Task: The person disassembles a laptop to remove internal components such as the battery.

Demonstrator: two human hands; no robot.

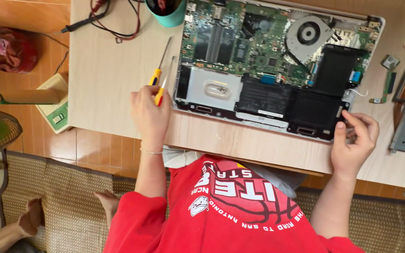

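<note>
One table: low wooden table (113, 84), carrying all the work within reach.
Laptop: one opened laptop (277, 65), bottom cover off so board, fan and battery lie exposed, near the table's front edge.
Hands: two; left hand (150, 112) closed around a screwdriver handle, right hand (355, 140) pinching the laptop's right front corner, seemingly to steady it.
Screwdrivers: two yellow-handled screwdrivers (157, 79), just left of the laptop.
Cup: one teal cup (172, 16).
</note>
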